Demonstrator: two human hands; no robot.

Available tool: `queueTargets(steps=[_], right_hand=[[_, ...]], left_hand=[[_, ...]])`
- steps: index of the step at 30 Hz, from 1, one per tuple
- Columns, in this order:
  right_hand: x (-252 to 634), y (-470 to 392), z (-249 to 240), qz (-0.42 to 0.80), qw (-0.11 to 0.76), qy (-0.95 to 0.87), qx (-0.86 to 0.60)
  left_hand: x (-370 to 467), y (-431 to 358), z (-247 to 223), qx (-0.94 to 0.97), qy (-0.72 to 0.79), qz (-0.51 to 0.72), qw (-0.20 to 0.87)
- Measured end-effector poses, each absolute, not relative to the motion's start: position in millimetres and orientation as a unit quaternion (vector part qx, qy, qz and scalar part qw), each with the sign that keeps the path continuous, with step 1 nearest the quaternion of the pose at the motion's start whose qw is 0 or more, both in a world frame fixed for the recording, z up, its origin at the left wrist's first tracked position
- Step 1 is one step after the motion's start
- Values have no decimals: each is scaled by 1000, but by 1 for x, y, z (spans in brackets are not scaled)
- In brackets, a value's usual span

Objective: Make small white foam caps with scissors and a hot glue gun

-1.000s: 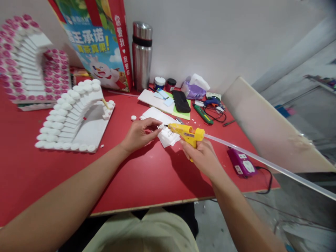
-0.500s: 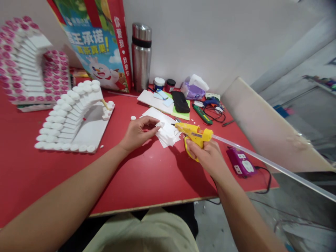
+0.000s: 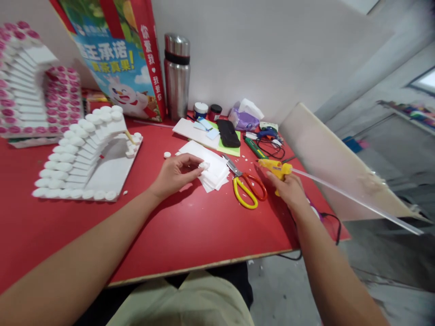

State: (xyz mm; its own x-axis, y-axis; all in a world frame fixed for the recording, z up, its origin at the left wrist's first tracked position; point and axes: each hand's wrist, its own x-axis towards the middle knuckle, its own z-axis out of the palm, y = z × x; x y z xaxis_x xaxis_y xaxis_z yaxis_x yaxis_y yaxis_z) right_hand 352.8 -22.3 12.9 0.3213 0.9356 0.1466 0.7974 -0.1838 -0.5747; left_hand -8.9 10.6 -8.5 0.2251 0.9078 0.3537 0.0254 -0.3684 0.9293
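Observation:
My left hand point(image 3: 178, 174) pinches a small white piece point(image 3: 204, 165) between thumb and fingertips, just above a stack of white paper sheets point(image 3: 215, 174). In my right hand point(image 3: 288, 188) is a yellow glue gun point(image 3: 274, 167) with a long clear glue stick point(image 3: 340, 190) trailing out of its back. Scissors point(image 3: 245, 192) with one yellow and one red handle lie between the hands, blades touching the paper. To the left stands a white curved stair model point(image 3: 112, 174) edged with round white discs. A single white disc point(image 3: 167, 155) rests near my left wrist.
A pink-and-white stair model point(image 3: 23, 104), a printed bag point(image 3: 118, 63) and a steel flask point(image 3: 177, 77) stand along the back. Jars point(image 3: 200, 110), a black case point(image 3: 228, 133), a tissue pack point(image 3: 245, 118) and a green tool point(image 3: 255, 147) lie behind the paper. A board point(image 3: 340, 163) leans at right.
My right hand has carried the glue gun to the right, away from my left hand, uncovering the scissors. My left hand still pinches the white piece. The view has shifted slightly.

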Motion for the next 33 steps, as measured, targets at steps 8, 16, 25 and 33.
queueTargets(steps=[8, 16, 25, 33], right_hand=[[345, -31, 6, 32, 223, -572, -788], [315, -106, 31, -113, 180, -629, -748], [198, -52, 54, 319, 373, -639, -592], [177, -17, 26, 435, 426, -555, -567]], left_hand=[[-8, 8, -2, 604, 358, 518, 489], [-6, 8, -2, 587, 358, 521, 505], [-4, 5, -4, 610, 346, 510, 498], [-8, 8, -6, 679, 349, 497, 412]])
